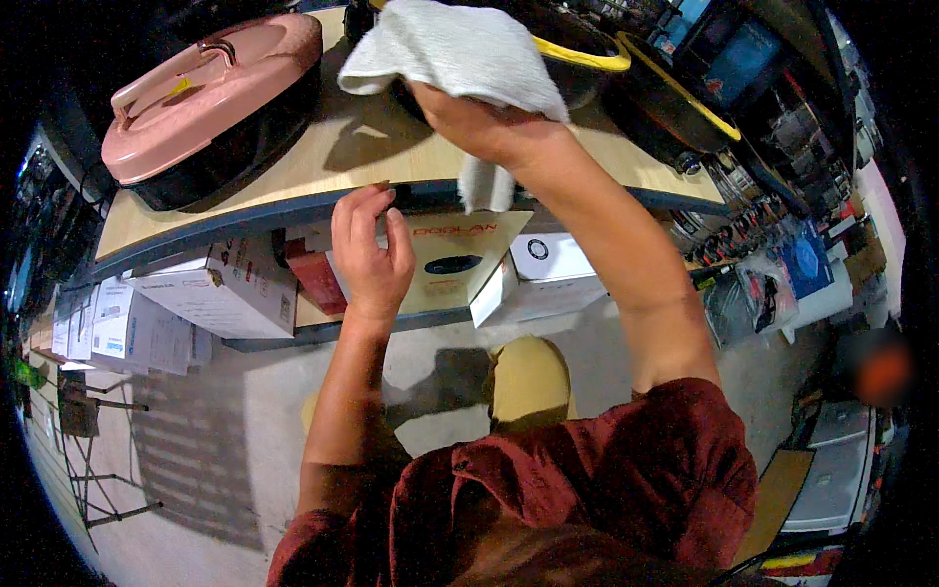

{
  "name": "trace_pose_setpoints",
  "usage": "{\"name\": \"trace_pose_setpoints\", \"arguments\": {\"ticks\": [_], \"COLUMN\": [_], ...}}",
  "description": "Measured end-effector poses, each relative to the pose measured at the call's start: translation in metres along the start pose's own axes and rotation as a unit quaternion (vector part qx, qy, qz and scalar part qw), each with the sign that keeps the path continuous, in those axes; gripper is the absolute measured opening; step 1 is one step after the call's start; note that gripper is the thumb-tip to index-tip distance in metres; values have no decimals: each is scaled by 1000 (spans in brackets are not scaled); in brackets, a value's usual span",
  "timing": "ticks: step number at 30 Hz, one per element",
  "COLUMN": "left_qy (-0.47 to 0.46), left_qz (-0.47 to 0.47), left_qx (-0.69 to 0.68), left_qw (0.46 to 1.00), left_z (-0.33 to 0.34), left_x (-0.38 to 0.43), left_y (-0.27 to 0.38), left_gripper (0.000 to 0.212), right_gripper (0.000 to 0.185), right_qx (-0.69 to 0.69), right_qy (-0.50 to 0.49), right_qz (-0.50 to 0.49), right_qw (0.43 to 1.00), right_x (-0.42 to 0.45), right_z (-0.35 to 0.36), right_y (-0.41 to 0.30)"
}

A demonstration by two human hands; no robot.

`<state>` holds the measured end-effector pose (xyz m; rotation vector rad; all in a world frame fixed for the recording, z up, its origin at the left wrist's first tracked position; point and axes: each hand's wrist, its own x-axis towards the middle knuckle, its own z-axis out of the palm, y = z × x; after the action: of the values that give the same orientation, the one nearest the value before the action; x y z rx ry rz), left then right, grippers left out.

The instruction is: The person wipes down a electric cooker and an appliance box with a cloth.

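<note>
My right hand (480, 125) reaches over the light wood shelf (367, 158) and grips a white terry cloth (458, 48). The cloth drapes over my fingers and hides them, while one end hangs past the shelf's dark front edge. Behind it is a black pan with a yellow rim (590, 57), partly covered by the cloth. My left hand (373, 253) is at the front edge with its fingers bent and a gap beside the thumb; whether its fingertips touch the edge I cannot tell. To its left stands an oval black cooker with a pink handled lid (275, 55).
Another black yellow-rimmed pan (660, 110) stands at the right. Below the shelf are a cream box (447, 246), a white box (554, 257) and several cartons (242, 282). A dark metal stand (95, 440) is at the left; a plastic-wrapped item (748, 301) lies at the right.
</note>
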<state>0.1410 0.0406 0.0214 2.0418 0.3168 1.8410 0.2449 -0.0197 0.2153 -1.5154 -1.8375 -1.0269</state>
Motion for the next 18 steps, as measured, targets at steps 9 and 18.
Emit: {"name": "trace_pose_setpoints", "arguments": {"ticks": [9,18], "left_qy": [-23,-17], "left_qz": [-13,17], "left_qx": [22,39], "left_qw": [999,999], "left_z": [-4,-4], "left_x": [0,0], "left_y": [5,2], "left_gripper": [16,17], "right_gripper": [23,26], "right_qx": [79,-1], "right_qy": [42,128], "right_qz": [76,-9], "right_qw": [993,992], "right_x": [5,-67], "right_z": [31,14], "right_y": [-6,64]}}
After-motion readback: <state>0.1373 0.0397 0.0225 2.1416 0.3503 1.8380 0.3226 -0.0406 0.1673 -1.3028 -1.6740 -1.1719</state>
